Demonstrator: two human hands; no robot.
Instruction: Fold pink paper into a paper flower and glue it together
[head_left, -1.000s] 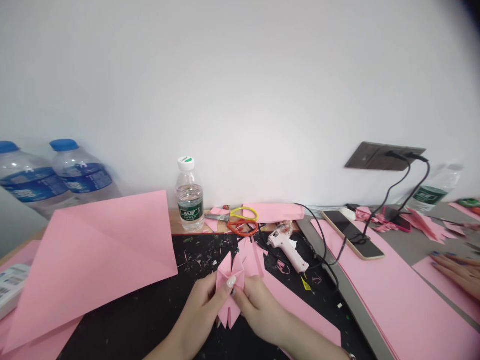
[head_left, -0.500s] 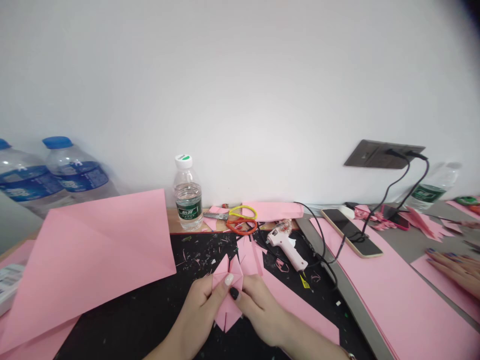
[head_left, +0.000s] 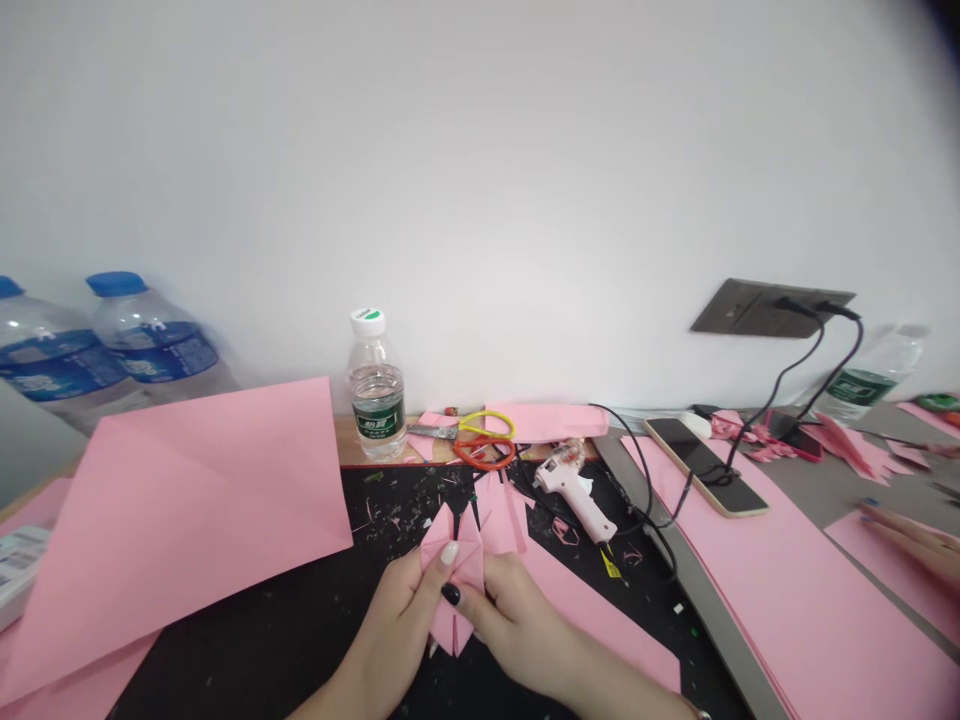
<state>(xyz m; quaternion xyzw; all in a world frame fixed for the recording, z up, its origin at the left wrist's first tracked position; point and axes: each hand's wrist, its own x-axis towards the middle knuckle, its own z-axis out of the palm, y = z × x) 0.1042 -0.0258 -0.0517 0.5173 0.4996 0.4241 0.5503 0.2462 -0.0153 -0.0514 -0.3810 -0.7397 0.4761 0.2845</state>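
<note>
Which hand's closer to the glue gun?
Right. In the picture, the right hand is below and left of the glue gun; the left hand is farther left, across the folded paper.

Folded paper: we see matt paper with crisp creases.
Large sheet: matt paper that looks smooth to us.
Work mat: dull and matt; we cannot tell its material.
Scissors: metal blades, smooth plastic handles.
Water bottle: clear, glossy plastic.
Glue gun: we see smooth, hard-looking plastic.
Phone: glossy, glass-like screen.
Wall: smooth, matt finish.
</note>
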